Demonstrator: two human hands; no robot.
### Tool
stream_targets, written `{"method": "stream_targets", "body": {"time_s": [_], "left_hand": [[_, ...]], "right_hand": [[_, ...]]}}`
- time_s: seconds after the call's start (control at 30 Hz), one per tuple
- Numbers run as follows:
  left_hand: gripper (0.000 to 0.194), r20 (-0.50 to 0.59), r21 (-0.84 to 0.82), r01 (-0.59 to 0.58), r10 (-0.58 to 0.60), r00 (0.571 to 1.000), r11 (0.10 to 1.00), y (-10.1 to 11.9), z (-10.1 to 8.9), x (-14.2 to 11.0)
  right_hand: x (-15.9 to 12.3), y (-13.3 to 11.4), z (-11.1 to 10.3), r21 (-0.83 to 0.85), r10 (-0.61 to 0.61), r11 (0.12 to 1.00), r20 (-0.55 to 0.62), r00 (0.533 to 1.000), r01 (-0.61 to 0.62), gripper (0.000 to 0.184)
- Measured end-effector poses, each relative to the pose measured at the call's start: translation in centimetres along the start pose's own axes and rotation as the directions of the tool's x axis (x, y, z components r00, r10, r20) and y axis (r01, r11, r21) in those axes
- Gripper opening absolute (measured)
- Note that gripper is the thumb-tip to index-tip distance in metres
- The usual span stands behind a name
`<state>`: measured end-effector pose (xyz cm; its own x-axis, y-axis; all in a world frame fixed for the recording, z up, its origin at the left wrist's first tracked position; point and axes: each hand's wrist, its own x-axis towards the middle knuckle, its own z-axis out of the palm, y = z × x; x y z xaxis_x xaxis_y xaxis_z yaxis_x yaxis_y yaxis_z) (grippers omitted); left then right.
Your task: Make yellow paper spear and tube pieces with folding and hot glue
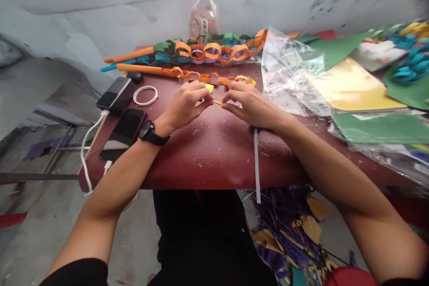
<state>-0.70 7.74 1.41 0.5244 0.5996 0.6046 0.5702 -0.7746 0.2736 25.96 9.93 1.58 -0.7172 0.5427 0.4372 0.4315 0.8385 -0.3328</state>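
Pinched mid-air: yellow strip (217, 102)

Strip is held over the worktop (201, 156), in front of the orange chain (170, 72). Shaping or folding is apparently in hand. Fingers of left hand (192, 99) and right hand (247, 100) are closed in narrow pinches on it; tips hidden. Long axis is laid left-right, right end slightly nearer the wearer. Next, light, even pinches seem called for.

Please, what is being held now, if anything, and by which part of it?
A thin yellow strip, apparently paper: the left hand and right hand pinch it at either side of its visible stretch; its ends are unclear.
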Motion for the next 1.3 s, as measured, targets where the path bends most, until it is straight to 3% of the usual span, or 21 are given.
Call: {"method": "stream_targets", "body": {"time_s": [0.13, 0.27, 0.5, 0.7, 0.77, 0.83, 0.9, 0.97, 1.07, 1.17, 1.3], "left_hand": [[0.011, -0.095, -0.033, 0.011, -0.014, 0.995, 0.999, 0.0, 0.0, 0.1], [0.010, -0.171, -0.075, 0.135, -0.146, 0.974, 0.988, -0.6, 0.2, 0.2], [0.010, -0.244, -0.236, 0.185, -0.242, 0.939, 0.954, -2.4, 0.8, 0.1], [0.003, -0.226, -0.257, 0.174, -0.234, 0.946, 0.951, -3.2, 1.3, 0.1], [0.009, -0.217, -0.241, 0.187, -0.241, 0.946, 0.952, -3.9, 1.5, 0.0], [0.034, -0.187, -0.192, 0.227, -0.263, 0.946, 0.955, -4.8, 1.9, -0.2], [0.061, -0.145, -0.091, 0.276, -0.287, 0.947, 0.957, -5.8, 2.4, -0.5], [0.070, -0.110, 0.002, 0.313, -0.311, 0.944, 0.950, -6.8, 3.1, -0.8], [0.068, -0.059, 0.077, 0.369, -0.366, 0.929, 0.926, -7.6, 3.8, -1.0], [0.060, 0.019, 0.074, 0.390, -0.392, 0.920, 0.918, -7.8, 3.8, -0.9], [0.050, 0.045, -0.076, 0.300, -0.297, 0.954, 0.951, -7.2, 3.4, -0.5]], "right_hand": [[-0.2, -0.3, -1.1, -0.053, 0.044, 0.997, -0.201, 0.979, -0.056, 0.025], [-0.7, 0.4, -2.5, -0.120, 0.108, 0.980, -0.355, 0.929, -0.159, 0.029], [-1.3, 3.2, -2.6, -0.234, 0.115, 0.957, -0.227, 0.967, -0.169, 0.027], [-1.4, 2.9, -1.9, -0.271, 0.103, 0.950, -0.190, 0.976, -0.153, 0.030], [-1.4, 2.9, -1.7, -0.234, 0.103, 0.960, -0.207, 0.973, -0.152, 0.032], [-1.3, 3.2, -1.6, -0.152, 0.134, 0.973, -0.252, 0.959, -0.176, 0.034], [-1.2, 3.6, -1.6, -0.042, 0.201, 0.973, -0.312, 0.928, -0.225, 0.035], [-1.1, 4.0, -1.8, 0.060, 0.272, 0.961, -0.376, 0.886, -0.269, 0.037], [-0.9, 4.2, -1.9, 0.159, 0.323, 0.946, -0.447, 0.834, -0.281, 0.043], [-0.9, 4.3, -1.8, 0.220, 0.342, 0.938, -0.460, 0.819, -0.267, 0.050], [-0.7, 4.7, -1.5, 0.299, 0.356, 0.925, -0.467, 0.809, -0.235, 0.051]]}}
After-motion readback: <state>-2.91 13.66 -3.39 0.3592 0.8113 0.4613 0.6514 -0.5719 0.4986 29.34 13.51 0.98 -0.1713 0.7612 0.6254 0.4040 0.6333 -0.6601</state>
